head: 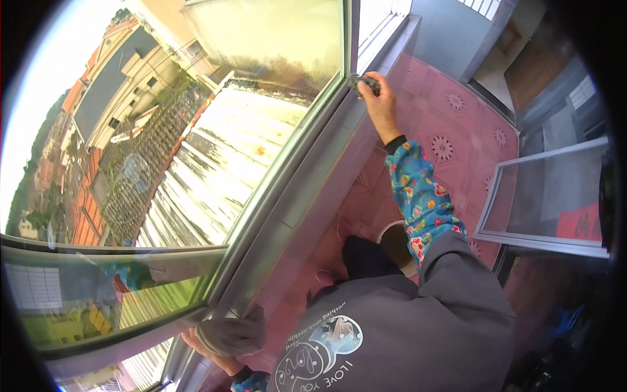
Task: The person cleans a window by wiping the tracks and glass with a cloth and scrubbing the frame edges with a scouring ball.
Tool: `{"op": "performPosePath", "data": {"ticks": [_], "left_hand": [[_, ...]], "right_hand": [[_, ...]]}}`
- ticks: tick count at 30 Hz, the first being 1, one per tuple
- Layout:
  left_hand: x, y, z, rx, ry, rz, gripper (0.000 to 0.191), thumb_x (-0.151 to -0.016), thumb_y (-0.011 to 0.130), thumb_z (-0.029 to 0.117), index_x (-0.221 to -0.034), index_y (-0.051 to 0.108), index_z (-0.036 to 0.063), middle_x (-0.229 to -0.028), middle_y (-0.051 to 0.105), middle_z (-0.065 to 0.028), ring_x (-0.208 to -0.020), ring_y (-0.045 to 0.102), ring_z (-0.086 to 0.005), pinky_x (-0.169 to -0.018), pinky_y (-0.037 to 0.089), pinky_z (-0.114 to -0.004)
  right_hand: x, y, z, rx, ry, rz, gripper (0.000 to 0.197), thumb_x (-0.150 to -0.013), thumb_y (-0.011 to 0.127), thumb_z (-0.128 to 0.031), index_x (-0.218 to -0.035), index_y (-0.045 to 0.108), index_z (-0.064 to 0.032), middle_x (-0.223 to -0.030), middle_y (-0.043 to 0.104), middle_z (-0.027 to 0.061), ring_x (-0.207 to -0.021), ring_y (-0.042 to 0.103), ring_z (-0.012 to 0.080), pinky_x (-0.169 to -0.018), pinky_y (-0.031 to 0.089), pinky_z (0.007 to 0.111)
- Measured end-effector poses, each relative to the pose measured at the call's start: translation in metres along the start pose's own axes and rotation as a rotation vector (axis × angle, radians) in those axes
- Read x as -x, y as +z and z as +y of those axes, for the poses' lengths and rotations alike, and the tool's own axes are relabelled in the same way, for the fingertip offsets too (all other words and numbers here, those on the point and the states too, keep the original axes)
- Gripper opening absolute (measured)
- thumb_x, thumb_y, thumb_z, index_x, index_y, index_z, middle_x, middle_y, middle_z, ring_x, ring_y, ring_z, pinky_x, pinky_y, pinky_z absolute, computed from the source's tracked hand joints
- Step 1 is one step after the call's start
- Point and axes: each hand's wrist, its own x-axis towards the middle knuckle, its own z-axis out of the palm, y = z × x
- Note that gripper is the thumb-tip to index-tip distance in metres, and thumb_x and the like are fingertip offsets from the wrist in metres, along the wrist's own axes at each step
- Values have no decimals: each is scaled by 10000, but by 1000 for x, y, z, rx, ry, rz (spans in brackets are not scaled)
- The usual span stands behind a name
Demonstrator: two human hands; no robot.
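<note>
My right hand (378, 100) grips a dark grey-green scouring pad (363, 85), which touches the lower corner of the window frame (350, 54) above the tiled sill. Lower down, my left hand (210, 350) holds a crumpled grey-brown cloth (235, 333) beside the window frame, and the cloth hides part of that hand. Between my hands run the long metal window track (274, 188) and the grey tiled sill (299, 203). A glass pane (112, 299) near my left hand shows reflections. Both forearms wear blue floral sleeves.
Beyond the window lie a corrugated roof (220, 161) and buildings. A round bucket (396, 242) stands on the pink patterned floor (436, 117), partly hidden by my right sleeve. To the right, a framed glass panel (548, 196) juts over the floor near a doorway.
</note>
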Motion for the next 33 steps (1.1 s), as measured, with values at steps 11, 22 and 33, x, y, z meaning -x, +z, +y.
{"op": "performPosePath", "data": {"ticks": [11,22,33], "left_hand": [[-21,4,-12,-234,92,-99,509,-937,478,392,-1304,397,49,-1126,536,-115,-1024,522,-236,-928,409,-378],[-47,-24,-50,-309,215,-248,566,-870,574,393,-1289,402,53,-1104,567,-138,-985,566,-269,-846,461,-412],[-40,0,-32,-353,223,-235,526,-827,643,342,-1210,477,22,-1079,598,-136,-964,582,-260,-870,459,-409]], "right_hand": [[7,34,17,461,-322,21,221,-738,692,-105,-919,602,-17,-876,587,158,-858,578,322,-754,470,375],[-6,35,18,490,-317,161,168,-754,664,-69,-892,586,-15,-872,576,155,-838,577,345,-711,472,382],[-20,27,12,574,-339,13,170,-747,663,-46,-893,579,-25,-843,549,165,-844,556,371,-721,458,420]]}}
